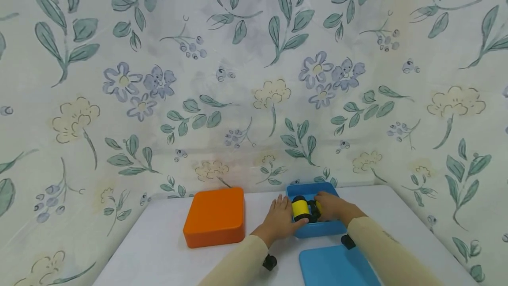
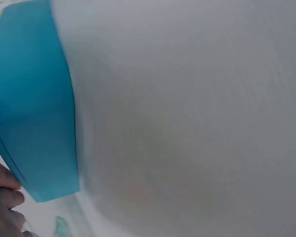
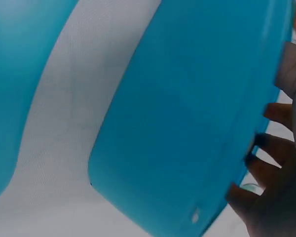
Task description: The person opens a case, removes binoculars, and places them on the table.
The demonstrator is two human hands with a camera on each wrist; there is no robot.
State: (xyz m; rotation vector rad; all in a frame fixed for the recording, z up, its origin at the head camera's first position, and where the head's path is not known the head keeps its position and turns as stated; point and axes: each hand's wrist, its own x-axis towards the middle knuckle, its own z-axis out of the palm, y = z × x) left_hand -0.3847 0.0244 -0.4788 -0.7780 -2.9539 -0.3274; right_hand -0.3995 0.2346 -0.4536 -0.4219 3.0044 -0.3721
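A blue box [image 1: 317, 230] stands open at the back of the table in the head view. Inside it lie black-and-yellow binoculars [image 1: 300, 207], apparently a toy. My left hand [image 1: 279, 220] rests along the box's left side, fingers extended, thumb across the front corner. Reaching in from the right, my right hand [image 1: 334, 206] grips the right barrel with bent fingers; part of that barrel is hidden. The left wrist view shows the box wall [image 2: 34, 108] with my fingers [image 2: 9, 196] at its rim. In the right wrist view, several fingers [image 3: 259, 170] bend over the rim.
A flat blue lid [image 1: 335, 264] lies on the white table [image 1: 166, 237] in front of the box, partly under my right sleeve. An orange box [image 1: 214, 215] sits to the left. Floral cloth [image 1: 254, 78] hangs behind the table.
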